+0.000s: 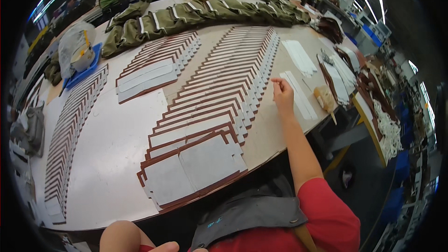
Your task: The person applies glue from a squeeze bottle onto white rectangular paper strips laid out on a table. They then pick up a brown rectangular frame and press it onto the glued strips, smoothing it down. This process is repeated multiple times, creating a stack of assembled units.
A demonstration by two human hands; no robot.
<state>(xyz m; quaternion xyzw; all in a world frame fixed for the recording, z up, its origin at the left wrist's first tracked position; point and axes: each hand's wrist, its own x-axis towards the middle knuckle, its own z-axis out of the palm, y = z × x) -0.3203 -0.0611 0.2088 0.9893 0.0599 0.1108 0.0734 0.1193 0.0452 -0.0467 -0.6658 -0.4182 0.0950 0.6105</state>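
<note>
My right hand [283, 95] is over the right part of the table, its fingers curled together. Whether anything small is inside them is hidden. Just left of it runs a long, overlapping row of white panels with brown edges [212, 93]. The nearest panel [196, 168] lies on top at the table's front edge. To the right of the hand is a stack of narrow white strips [301, 98]. My left hand [165, 247] shows only a little at the lower edge, close to my body, with most of its fingers out of view.
Two more overlapping rows lie leftward: white-topped pieces [147, 77] and narrow pieces [77, 133]. A blue tray [86, 72] holds a plastic-covered tub. Olive fabric bundles [196, 16] cross the far side. A yellowish brush-like object [324, 99] lies near the right edge. People work beyond.
</note>
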